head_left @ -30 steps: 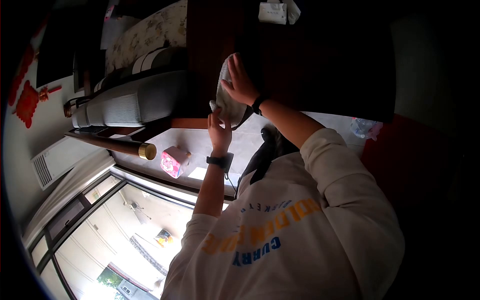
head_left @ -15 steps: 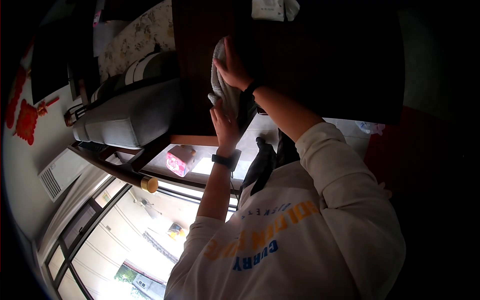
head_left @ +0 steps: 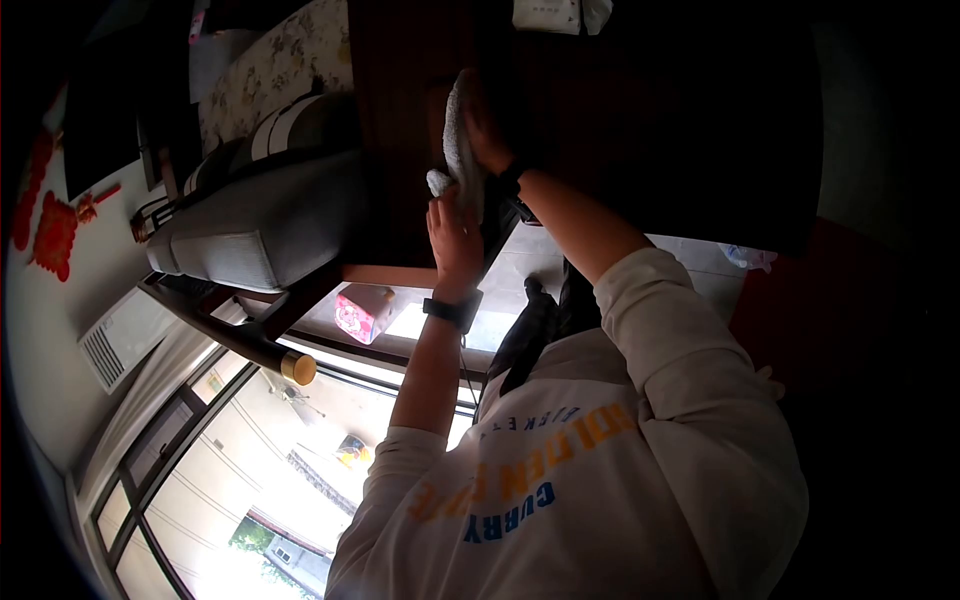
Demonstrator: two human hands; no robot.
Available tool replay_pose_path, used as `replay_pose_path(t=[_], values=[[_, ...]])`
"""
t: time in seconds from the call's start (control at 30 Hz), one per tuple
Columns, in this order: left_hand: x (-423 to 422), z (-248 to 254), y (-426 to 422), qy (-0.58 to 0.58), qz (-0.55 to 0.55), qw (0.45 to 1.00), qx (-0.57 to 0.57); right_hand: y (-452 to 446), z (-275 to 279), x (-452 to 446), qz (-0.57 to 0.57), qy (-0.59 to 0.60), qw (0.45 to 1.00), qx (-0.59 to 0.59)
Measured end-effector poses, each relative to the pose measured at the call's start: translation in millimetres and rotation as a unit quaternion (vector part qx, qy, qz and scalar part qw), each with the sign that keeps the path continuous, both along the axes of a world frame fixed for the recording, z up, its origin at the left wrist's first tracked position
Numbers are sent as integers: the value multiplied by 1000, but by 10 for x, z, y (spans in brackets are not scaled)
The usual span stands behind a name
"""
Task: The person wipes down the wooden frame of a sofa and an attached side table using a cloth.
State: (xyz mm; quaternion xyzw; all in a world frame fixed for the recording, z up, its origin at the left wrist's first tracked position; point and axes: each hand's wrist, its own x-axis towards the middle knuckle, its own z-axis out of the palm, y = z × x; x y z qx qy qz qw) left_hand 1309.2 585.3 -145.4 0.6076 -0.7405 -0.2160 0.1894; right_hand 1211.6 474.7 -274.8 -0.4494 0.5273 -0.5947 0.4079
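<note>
A light grey, towel-like cloth is bunched lengthwise over the dark wooden surface. My right hand is against the cloth's right side, its fingers partly in shadow and wrapped along it. At the cloth's lower end, my left hand has its fingertips closed on the fabric, just below a small folded corner. Both wrists wear dark bands. Deep shadow hides what lies under the cloth.
A white soft pack lies at the top of the dark tabletop. To the left is a grey cushioned seat with a wooden armrest. A pink patterned box stands below, near the bright window.
Both hands and the cloth have shifted slightly right. My right hand has turned, so the cloth now stands more edge-on and covers part of its fingers.
</note>
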Motion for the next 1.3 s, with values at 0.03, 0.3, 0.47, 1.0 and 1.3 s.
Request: replay_pose_path(t=[0.03,0.3,0.47,1.0,1.3], values=[[-1,29,30,-1,-5,1000,1,48,-32,26,7,-41,999,35],[155,123,478,-5,-21,1000,7,585,-125,162,73,-164,971,158],[352,102,752,-6,-46,999,18,1084,-285,382,11,33,999,28],[1635,-103,1430,112,-94,989,-9,2171,366,799,-66,218,973,27],[2168,-161,1523,116,3,992,-55,2309,777,1033,-70,599,798,4]])
